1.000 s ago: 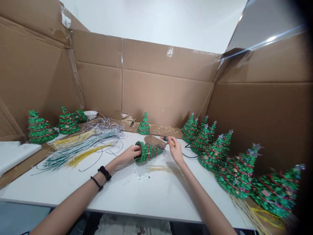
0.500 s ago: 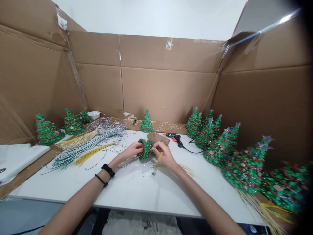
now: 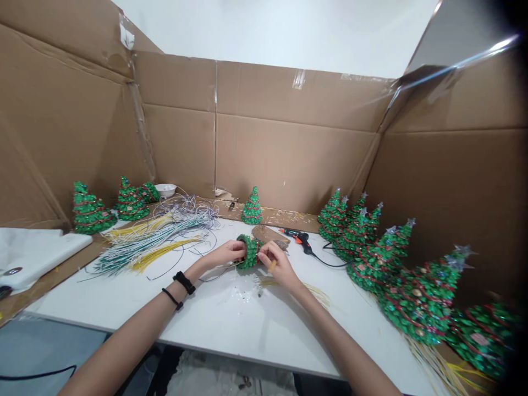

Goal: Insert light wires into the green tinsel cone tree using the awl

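Observation:
A small green Christmas tree (image 3: pixel 249 259) with red trim lies on its side above the white table. My left hand (image 3: pixel 231 252) grips it by its base, fingers partly inside the rim. At the tree's right side, my right hand (image 3: pixel 277 264) is closed in a pinch, fingertips close to or touching the decorations. A short tan wooden-looking handle (image 3: pixel 272 267) sticks out of the right palm; its other end is hidden. Under the hands lie tiny shiny bits (image 3: pixel 243 291) and a bundle of pale thin strands (image 3: pixel 315 294).
A glue gun (image 3: pixel 303 240) with a black cord lies to the right, beside a brown board (image 3: pixel 274 237). Several decorated trees (image 3: pixel 412 300) line the right side. Yellow, white and green strands (image 3: pixel 152 242) spread at left; a small tree (image 3: pixel 252 206) stands behind.
The camera view has shifted, moving the scene slightly right. Both hands stay at the tree; the right fingertips have drawn slightly away from its surface.

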Demonstrator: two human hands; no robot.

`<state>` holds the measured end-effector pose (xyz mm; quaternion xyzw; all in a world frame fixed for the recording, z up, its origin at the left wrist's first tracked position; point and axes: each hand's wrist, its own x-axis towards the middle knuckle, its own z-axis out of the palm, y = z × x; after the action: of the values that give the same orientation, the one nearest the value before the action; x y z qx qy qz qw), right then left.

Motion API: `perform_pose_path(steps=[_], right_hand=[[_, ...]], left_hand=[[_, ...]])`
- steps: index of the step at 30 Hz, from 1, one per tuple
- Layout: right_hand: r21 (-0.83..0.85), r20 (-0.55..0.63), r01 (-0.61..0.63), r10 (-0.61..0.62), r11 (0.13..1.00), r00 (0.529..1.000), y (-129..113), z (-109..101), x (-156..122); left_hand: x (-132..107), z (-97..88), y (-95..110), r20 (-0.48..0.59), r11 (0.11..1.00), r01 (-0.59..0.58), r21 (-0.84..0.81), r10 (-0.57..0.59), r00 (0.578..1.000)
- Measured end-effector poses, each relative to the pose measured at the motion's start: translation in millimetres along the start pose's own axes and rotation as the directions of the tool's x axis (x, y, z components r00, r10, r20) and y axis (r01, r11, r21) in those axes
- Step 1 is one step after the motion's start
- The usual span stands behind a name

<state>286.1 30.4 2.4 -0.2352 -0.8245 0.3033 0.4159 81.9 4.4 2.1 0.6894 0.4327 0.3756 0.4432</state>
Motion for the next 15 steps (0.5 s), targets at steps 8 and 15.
perform_pose_path(steps=[8, 15], right_hand=[[0.028, -0.039, -0.066, 0.067, 0.997, 0.997, -3, 4, 1], [0.069, -0.037, -0.121, 0.124, 0.990, 0.992, -6, 5, 2]], left_hand=[[-2, 10.6, 6, -0.045, 0.995, -0.044, -0.094, 0.040, 0.998], [0, 9.6, 2, -0.065, 0.991, -0.055, -0.124, 0.047, 0.997]])
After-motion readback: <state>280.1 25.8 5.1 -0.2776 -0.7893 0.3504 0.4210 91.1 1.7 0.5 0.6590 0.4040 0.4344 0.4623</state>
